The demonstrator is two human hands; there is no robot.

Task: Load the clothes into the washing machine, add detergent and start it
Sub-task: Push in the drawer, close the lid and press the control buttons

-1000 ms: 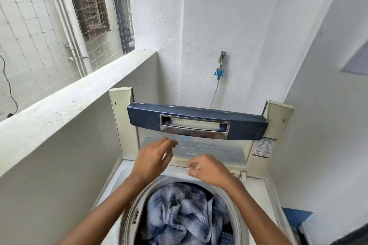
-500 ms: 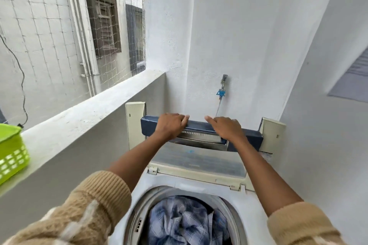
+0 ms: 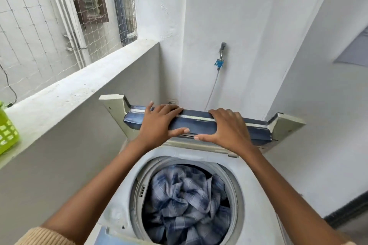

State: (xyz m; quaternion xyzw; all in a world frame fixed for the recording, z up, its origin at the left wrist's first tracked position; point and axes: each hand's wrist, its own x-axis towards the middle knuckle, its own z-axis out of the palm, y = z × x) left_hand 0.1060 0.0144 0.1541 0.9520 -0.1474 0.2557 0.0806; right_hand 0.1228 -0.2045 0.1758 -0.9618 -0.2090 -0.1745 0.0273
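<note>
A white top-loading washing machine (image 3: 117, 213) stands below me with its drum open. Blue-grey checked clothes (image 3: 185, 201) fill the drum. The folding lid (image 3: 199, 125), blue-edged with cream side pieces, stands raised at the back of the machine. My left hand (image 3: 159, 123) grips the lid's blue edge left of centre, fingers over the top and thumb along the front. My right hand (image 3: 227, 129) grips the same edge to the right in the same way. No detergent is in view.
A grey parapet ledge (image 3: 79, 93) runs along the left, with a green plastic basket (image 3: 8, 133) on it at the frame's edge. A tap with a blue hose connector (image 3: 219, 63) sits on the white wall behind the machine. A white wall closes the right side.
Both hands rose from just above the drum to the lid's top edge and took hold of it. The lid now leans forward towards me, its handle face turned down.
</note>
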